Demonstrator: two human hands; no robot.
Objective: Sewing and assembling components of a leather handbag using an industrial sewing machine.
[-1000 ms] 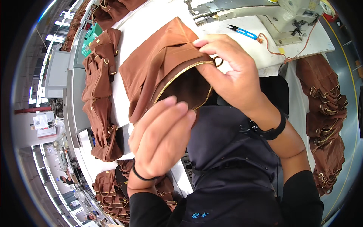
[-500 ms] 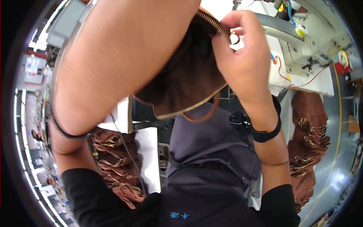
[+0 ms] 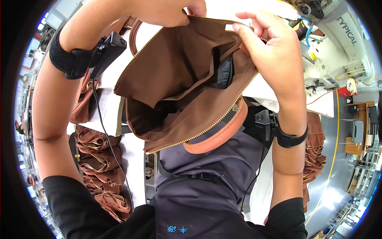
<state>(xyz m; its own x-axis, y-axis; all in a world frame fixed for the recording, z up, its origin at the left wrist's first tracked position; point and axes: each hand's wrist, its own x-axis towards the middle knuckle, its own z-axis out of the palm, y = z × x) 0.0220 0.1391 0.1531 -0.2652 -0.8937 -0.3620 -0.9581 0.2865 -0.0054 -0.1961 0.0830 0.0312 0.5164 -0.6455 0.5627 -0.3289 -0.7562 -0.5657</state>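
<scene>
A brown handbag (image 3: 171, 75) gapes in front of me, its gold-toothed zipper (image 3: 217, 126) running along both sides of the mouth. Inside, the brown lining shows, with a black label (image 3: 225, 71) near the right end. My left hand (image 3: 169, 12) pinches the far zipper edge at the top; some of its fingers are hidden behind the rim. At the upper right corner, my right hand (image 3: 270, 42) grips the zipper edge between thumb and fingers. One tan handle (image 3: 217, 137) hangs on the near side; another handle (image 3: 134, 38) shows at the far left.
Stacked brown bag pieces (image 3: 99, 159) lie to my left, with another pile (image 3: 314, 147) to my right. A white sewing machine (image 3: 338, 44) stands at the upper right on a white table. Black cables run down from both wrist-worn devices (image 3: 109, 49).
My left forearm has swung left and no longer covers the bag. The bag's mouth is spread wider and faces me, showing its lining and label. My right hand still holds the right corner.
</scene>
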